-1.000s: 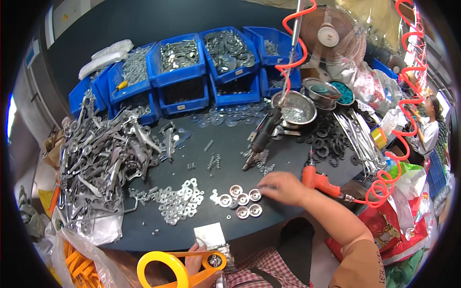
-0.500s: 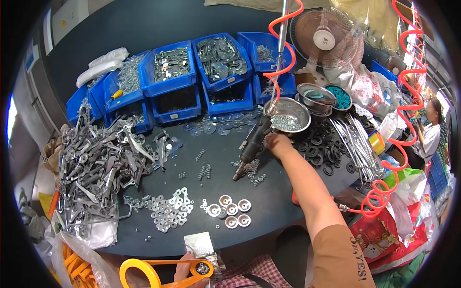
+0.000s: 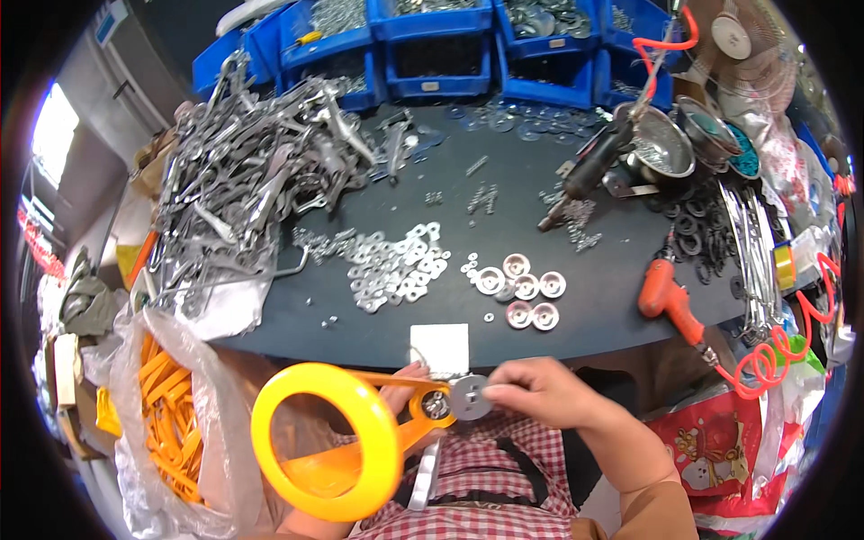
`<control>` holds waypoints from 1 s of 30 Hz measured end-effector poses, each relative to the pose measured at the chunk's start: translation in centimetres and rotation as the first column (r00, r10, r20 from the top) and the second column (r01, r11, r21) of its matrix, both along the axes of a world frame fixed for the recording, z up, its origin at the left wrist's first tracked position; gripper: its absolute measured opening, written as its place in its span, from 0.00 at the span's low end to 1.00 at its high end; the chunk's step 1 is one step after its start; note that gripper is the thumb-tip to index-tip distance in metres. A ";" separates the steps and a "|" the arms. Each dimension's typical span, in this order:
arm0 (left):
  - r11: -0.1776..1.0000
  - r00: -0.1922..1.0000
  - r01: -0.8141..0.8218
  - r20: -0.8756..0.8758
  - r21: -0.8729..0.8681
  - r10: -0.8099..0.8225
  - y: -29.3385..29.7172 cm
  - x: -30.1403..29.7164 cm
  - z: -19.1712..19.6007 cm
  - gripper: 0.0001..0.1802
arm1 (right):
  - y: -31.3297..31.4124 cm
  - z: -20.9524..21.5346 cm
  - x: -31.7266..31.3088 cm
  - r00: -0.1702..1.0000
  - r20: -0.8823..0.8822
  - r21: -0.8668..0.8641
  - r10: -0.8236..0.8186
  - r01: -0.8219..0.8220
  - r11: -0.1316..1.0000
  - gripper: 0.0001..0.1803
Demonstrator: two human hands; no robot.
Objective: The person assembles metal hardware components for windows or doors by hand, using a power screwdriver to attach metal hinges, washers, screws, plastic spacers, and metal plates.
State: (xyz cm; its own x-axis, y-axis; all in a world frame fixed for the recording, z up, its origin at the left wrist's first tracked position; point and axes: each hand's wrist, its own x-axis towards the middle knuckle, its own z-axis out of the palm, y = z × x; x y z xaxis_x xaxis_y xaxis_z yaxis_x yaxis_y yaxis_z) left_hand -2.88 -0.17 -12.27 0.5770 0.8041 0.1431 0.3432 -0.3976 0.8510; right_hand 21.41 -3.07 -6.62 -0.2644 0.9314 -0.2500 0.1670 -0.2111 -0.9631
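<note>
The dark table [image 3: 540, 216] is pretty cluttered: a big heap of metal brackets [image 3: 243, 189] on the left, a scatter of small washers [image 3: 391, 265] in the middle, and five round discs [image 3: 522, 292] just beside them. Blue bins [image 3: 432, 45] line the back edge. An orange drill [image 3: 670, 301] lies at right, near a steel bowl [image 3: 661, 144].

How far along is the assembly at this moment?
Done: hard to tell; no finished pieces are clearly visible. In hand: the left hand holds an orange plastic ring-handled part while the right hand holds a round grey metal disc against its small end. Left: five similar round cup washers wait on the dark table, beside a heap of flat silver washers, and a clear bag of orange parts remains.
</note>
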 end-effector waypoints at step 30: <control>0.806 0.883 -0.448 0.049 0.387 0.467 8.4 -5.6 2.5 0.05 | -8.5 -4.1 18.8 0.108 0.750 0.627 -0.653 0.197 0.754 0.32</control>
State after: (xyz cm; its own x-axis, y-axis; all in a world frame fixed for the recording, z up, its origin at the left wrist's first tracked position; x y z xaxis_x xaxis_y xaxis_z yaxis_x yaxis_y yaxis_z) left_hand -8.50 8.20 -9.82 0.1695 0.8656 0.4712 0.6012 -0.4697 0.6464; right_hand 40.20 -11.60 -10.75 0.3982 0.8545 0.3337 0.9151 -0.3448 -0.2090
